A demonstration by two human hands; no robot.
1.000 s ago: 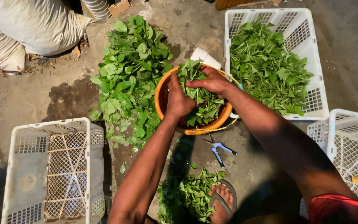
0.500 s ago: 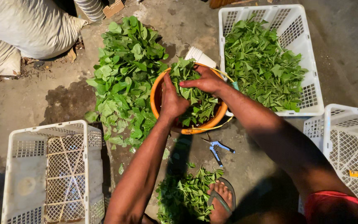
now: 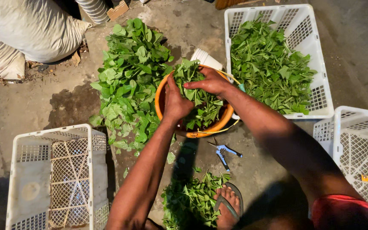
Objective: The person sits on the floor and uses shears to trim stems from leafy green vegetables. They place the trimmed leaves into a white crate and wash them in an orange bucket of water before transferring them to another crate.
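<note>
Over an orange bowl [image 3: 192, 123] on the concrete floor, both hands meet on a bunch of leafy greens [image 3: 196, 98]. Left hand [image 3: 176, 102] clasps the bunch from the side — right hand [image 3: 209, 81] cups it from above. Gathering the stems evenly and gripping low would likely keep leaves from spilling — loose piles [image 3: 128, 81] lie just beside, a filled white crate [image 3: 316, 55] beyond.

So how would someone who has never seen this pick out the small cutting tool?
Start at the orange bowl of leaves where both hands work. Just below its rim, on the bare concrete floor, lie small snips with blue handles. They are the only metal tool among leaves and white crates.
</note>
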